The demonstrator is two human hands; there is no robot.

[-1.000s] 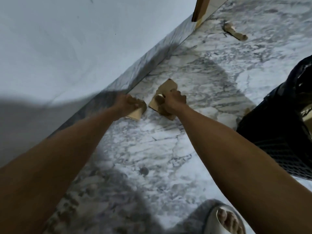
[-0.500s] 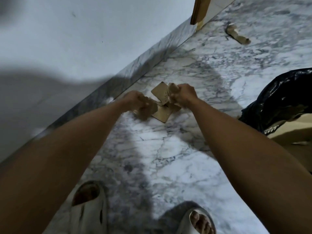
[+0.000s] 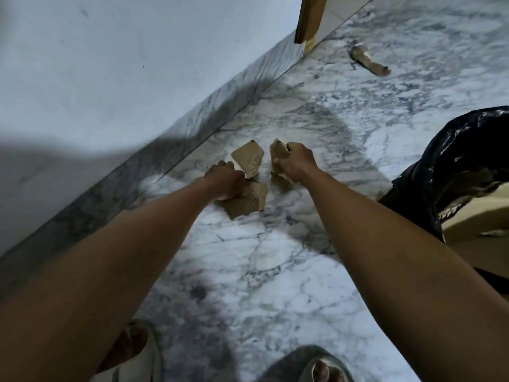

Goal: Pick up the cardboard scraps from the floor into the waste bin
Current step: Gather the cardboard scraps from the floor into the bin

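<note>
My left hand (image 3: 225,179) grips brown cardboard scraps (image 3: 249,159), one sticking up past the fingers and another hanging below the palm. My right hand (image 3: 296,162) grips a separate cardboard scrap (image 3: 276,153), a little to the right of the left hand. Both hands are raised above the marble floor (image 3: 261,257). The waste bin (image 3: 468,166), lined with a black bag, stands at the right edge and holds pale cardboard inside. Another cardboard scrap (image 3: 369,60) lies on the floor far ahead.
A white wall (image 3: 124,64) with a marble skirting runs along the left. A wooden door frame (image 3: 308,20) stands at the far end. My two feet in pale slippers (image 3: 137,357) are at the bottom of the view.
Both hands have lifted off the floor with cardboard in them and have drawn apart. The view has risen, so the bin's inside and both feet show.
</note>
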